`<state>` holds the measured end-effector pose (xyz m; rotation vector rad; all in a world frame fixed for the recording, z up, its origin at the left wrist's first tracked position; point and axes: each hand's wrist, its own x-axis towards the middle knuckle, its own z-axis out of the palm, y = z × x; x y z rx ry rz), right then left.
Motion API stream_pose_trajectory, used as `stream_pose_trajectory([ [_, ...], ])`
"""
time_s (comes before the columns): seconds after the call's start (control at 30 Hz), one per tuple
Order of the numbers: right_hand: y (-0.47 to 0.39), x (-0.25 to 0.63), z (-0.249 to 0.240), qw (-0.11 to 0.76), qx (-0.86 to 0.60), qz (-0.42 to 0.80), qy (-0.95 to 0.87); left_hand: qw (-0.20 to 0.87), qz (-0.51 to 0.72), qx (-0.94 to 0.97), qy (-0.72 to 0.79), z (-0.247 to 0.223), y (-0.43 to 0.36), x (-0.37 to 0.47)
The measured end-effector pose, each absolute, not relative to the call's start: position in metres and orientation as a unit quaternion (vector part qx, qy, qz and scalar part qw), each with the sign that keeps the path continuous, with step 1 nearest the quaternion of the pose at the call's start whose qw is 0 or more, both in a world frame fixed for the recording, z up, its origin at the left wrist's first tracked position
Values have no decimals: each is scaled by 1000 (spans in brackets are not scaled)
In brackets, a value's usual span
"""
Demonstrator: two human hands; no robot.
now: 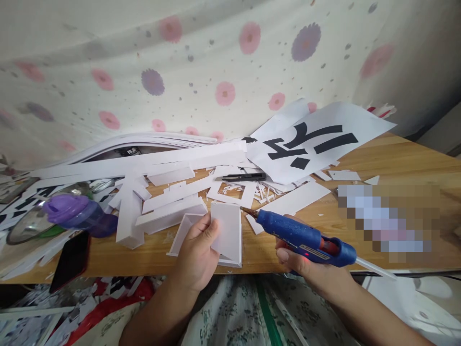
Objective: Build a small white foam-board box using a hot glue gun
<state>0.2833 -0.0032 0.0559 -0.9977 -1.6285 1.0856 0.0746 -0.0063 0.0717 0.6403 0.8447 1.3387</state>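
My left hand (199, 250) grips a white foam-board piece (227, 229) with raised side walls, held upright near the front edge of the wooden table (378, 158). My right hand (306, 262) holds a blue hot glue gun (306, 236) with a red light on its body. Its brown nozzle points left and touches or nearly touches the right edge of the white piece. A clear glue stick pokes out of the gun's rear toward the right.
White foam-board strips (169, 211) and offcuts litter the table. A black utility knife (245, 177) lies behind them. Printed sheets with black strokes (313, 139) sit at back right. A purple-lidded bottle (77, 214) and a dark phone (70, 262) lie at left. A floral cloth hangs behind.
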Motion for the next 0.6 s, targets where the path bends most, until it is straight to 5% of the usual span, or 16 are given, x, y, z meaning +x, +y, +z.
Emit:
stream_pose_trajectory([
  [0.6,-6,282,60,438,-386,395,-709,659,597,265,374,75,-3,73],
])
